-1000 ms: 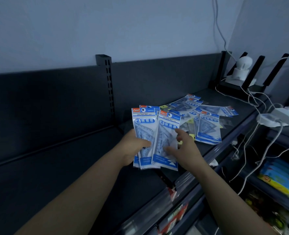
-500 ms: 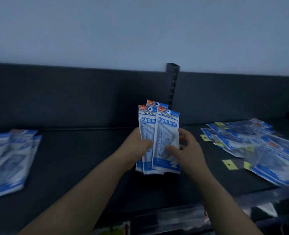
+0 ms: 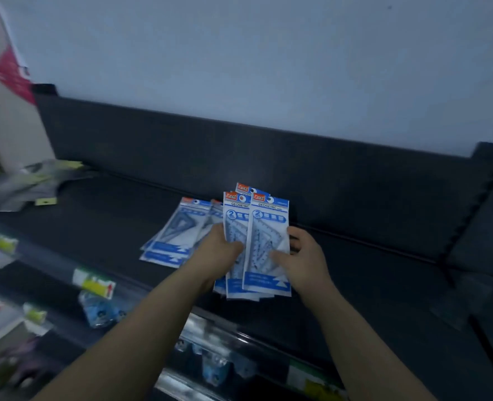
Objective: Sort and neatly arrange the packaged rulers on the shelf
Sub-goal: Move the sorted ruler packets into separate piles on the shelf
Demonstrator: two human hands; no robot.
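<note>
Both hands meet on one bundle of packaged rulers [image 3: 256,227], held upright and fanned a little, with the blue-and-white headers at the top (the word GEOMETRIC reads on the two front packs). The left hand [image 3: 220,251] takes the bundle's left edge, its thumb laid over the front. The right hand [image 3: 307,260] takes the right edge, thumb across the lower front and fingers curled behind. So each grip is clamped on the bundle, and the bundle's lower edge sits low over the dark shelf [image 3: 369,285]; whether it touches the shelf cannot be told.

Just left of the grip, and partly behind the left hand, a pile of packaged rulers [image 3: 173,238] lies flat on the shelf, its packs overlapping and slanted. Beyond the grip rises the shelf's dark back panel [image 3: 268,157], with a pale wall [image 3: 239,59] above it. Well off to the left of the grip lie blurred grey packets [image 3: 28,183] with a yellow label [image 3: 46,201] beside them. Nearer the person than the grip runs the shelf's front price rail [image 3: 210,334], carrying a green-and-yellow tag [image 3: 93,282].
</note>
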